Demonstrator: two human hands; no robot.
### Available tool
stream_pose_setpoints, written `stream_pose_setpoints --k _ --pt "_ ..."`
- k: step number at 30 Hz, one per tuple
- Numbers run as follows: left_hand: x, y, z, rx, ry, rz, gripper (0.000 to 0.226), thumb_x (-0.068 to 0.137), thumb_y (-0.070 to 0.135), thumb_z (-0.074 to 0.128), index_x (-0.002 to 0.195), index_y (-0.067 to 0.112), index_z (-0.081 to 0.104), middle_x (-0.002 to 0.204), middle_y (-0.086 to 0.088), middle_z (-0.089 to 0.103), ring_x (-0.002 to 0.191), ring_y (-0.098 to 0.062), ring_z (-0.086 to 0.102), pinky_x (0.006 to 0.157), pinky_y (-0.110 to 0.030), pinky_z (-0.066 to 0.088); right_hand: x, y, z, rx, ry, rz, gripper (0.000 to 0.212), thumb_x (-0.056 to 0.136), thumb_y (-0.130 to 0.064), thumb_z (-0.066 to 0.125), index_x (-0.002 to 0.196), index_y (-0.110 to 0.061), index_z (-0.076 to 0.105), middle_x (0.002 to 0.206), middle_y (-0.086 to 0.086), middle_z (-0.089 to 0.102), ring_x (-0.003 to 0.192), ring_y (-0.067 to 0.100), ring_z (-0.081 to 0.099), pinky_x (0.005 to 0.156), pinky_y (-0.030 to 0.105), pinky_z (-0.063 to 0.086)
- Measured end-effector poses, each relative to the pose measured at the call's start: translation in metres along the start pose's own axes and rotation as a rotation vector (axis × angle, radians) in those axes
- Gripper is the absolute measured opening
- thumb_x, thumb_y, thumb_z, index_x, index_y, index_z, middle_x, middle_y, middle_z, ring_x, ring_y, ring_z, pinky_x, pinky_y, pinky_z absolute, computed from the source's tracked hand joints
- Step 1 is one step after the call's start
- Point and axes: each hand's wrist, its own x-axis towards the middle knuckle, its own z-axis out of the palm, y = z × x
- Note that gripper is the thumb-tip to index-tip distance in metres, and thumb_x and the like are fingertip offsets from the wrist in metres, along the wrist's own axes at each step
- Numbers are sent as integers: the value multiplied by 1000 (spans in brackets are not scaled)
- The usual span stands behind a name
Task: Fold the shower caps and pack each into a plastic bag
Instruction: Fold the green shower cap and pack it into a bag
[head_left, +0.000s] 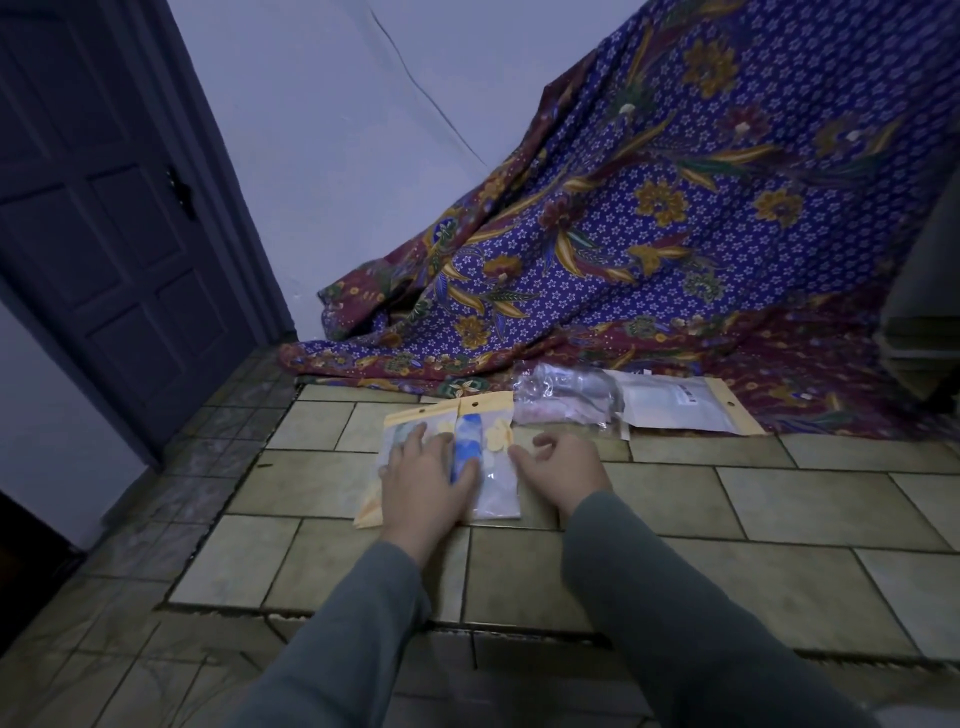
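Packed bags (470, 457): two plastic bags with yellow header strips lie flat, side by side, on the tiled floor (779, 493), just in front of the person; a folded shower cap shows through each.
Loose caps (566, 397): a crumpled clear heap lies farther off and to the right, beside another flat bag (685, 405) at the edge of the patterned cloth (675, 208).
Handling: judged light, thin and soft; the film is probably slippery and creases easily. Nothing looks fragile.
Hold point: judged best at the stiffer yellow header or a bag edge, pinching, not at the limp middle.
Left hand (426, 478): palm down, fingers spread apart and pressed flat on the bags, grasping nothing.
Right hand (558, 467): rests at the right edge of the bags, fingers loosely curled, holding nothing.
Arms: both forearms in grey sleeves reach forward, roughly parallel.
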Motion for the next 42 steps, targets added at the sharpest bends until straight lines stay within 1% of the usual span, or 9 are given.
stream_pose_setpoints --k 4,8,14,18,21,29,36,39,42 --pt "7 47 11 -151 6 195 44 86 36 57 127 23 55 136 1 48 125 -23 41 100 -32 36 10 28 -36 52 229 -113 18 84 -23 61 100 -16 66 92 0 61 87 17 60 82 30 50" --pt "14 98 34 -198 -70 241 43 86 31 56 129 26 52 127 1 55 116 -19 50 91 -32 45 22 62 -68 -183 447 -164 21 86 -25 59 107 -25 62 106 -2 55 101 18 50 90 38 47" --pt "30 143 71 -196 -82 269 48 92 28 53 138 31 42 128 -1 48 107 -21 54 81 -30 44 49 92 -100 -510 339 -183 51 84 -28 61 132 -30 44 129 -2 44 121 19 36 100 36 36" --pt "47 142 87 -277 -91 295 21 88 34 59 108 32 67 104 4 47 98 -19 54 81 -32 48 65 99 -96 -556 313 -270 51 81 -37 65 129 -31 49 128 -1 47 121 22 39 94 39 36" --pt "50 136 94 -459 -82 381 8 79 37 68 83 32 72 103 7 43 103 -16 49 90 -35 48 65 105 -88 -485 371 -350 41 78 -31 70 118 -28 60 120 1 55 115 25 47 88 40 38" --pt "51 131 77 -481 -65 518 26 71 29 82 92 38 68 141 10 38 128 -11 29 99 -19 23 41 130 -92 -117 588 -546 26 86 -37 54 94 -21 73 96 -5 61 96 16 55 83 35 43" --pt "35 153 69 -639 -184 590 11 76 25 79 80 31 70 88 18 68 89 0 60 79 -19 47 20 141 -117 285 407 -458 20 86 -36 57 79 -23 70 90 -14 61 92 8 57 80 20 44" --pt "27 161 72 -736 -254 492 12 77 20 78 83 23 68 77 14 66 72 6 57 65 -9 41 10 142 -125 454 323 -411 19 87 -21 57 73 -29 66 80 -12 61 80 3 56 74 16 43" --pt "20 170 76 -959 -357 298 18 76 10 78 87 16 65 81 -6 70 72 -6 62 68 -18 48 3 137 -131 459 331 -358 24 89 -10 63 73 -28 67 81 -12 62 81 -5 57 76 9 42"
